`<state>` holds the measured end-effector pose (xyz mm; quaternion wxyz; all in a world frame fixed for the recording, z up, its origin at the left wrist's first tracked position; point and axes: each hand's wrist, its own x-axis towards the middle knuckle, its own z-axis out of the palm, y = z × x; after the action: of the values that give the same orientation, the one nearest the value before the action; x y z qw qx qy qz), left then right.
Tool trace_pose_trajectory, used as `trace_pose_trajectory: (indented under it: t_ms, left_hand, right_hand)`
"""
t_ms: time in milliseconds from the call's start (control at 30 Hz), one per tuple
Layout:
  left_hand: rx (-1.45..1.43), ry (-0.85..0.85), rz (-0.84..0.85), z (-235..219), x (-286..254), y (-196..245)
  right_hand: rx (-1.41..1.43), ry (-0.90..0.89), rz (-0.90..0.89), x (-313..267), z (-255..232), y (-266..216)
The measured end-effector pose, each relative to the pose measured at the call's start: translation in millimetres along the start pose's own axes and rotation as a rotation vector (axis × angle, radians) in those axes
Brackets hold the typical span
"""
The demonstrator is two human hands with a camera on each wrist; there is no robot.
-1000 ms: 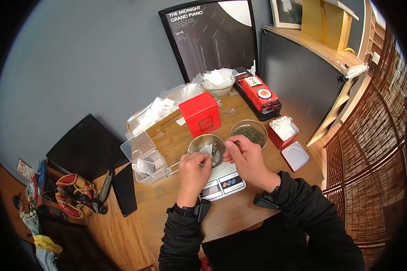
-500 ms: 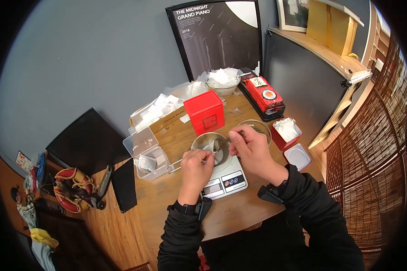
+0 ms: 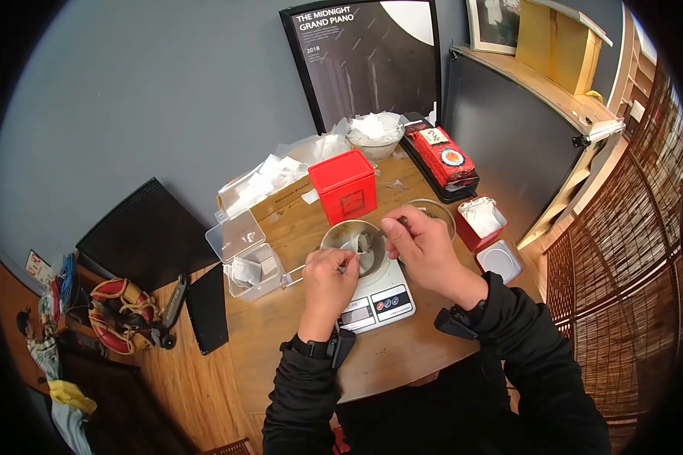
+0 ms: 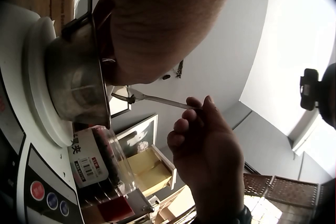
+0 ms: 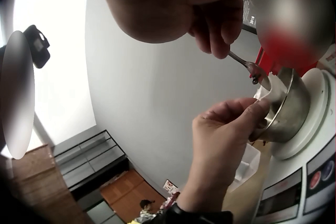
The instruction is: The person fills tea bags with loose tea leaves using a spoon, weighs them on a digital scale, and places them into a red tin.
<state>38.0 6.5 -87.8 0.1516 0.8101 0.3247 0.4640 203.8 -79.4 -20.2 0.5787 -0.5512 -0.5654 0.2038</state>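
My left hand (image 3: 328,282) pinches the edge of a small white filter bag (image 3: 354,244), held open at the rim of a metal pot (image 5: 294,106). The pot has a long thin handle and stands on a white kitchen scale (image 3: 377,307). Over the pot's right side, my right hand (image 3: 430,258) grips the handle of a small metal spoon (image 4: 168,101). In the right wrist view, a few dark tea leaves (image 5: 255,80) cling to the spoon's head, which is at the bag's mouth. Behind the right hand, a round bowl (image 3: 448,216) is mostly hidden.
A red tin (image 3: 345,189) stands just behind the pot. On the left is a clear lidded box (image 3: 254,282) with white bags. An open red tin (image 3: 482,220) and its lid (image 3: 499,262) lie right. At the back are a bowl of white bags (image 3: 376,136) and a red package (image 3: 444,155).
My right hand has lifted and shifted rightward with the spoon, now covering more of the tea bowl. The left hand keeps its hold on the filter bag. The head view has shifted slightly.
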Motion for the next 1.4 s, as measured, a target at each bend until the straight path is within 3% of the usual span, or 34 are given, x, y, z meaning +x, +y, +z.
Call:
trace_pose_trajectory:
  t_ms: [167,367,533,700,1133,1400]
  left_hand:
    - [-0.009,-0.008,-0.025,-2,0,0]
    - [-0.034,0.001,-0.042,-1,0,0]
    - [-0.033,0.009,-0.050,-1,0,0]
    - [-0.080,0.022,-0.092,0,0,0]
    - [-0.213,0.045,-0.198,-1,1,0]
    - [-0.223,0.054,-0.201,1,0,-2]
  right_hand:
    - [-0.042,-0.006,0.052,5,0,-5]
    - [0.123,0.083,0.109,7,-5,0]
    - [0.102,0.064,-0.002,-2,-3,0]
    - [-0.038,0.105,-0.234,-17,-3,8]
    - [0.029,0.145,-0.270,-53,23,56]
    - [0.065,0.123,-0.172,-60,29,59]
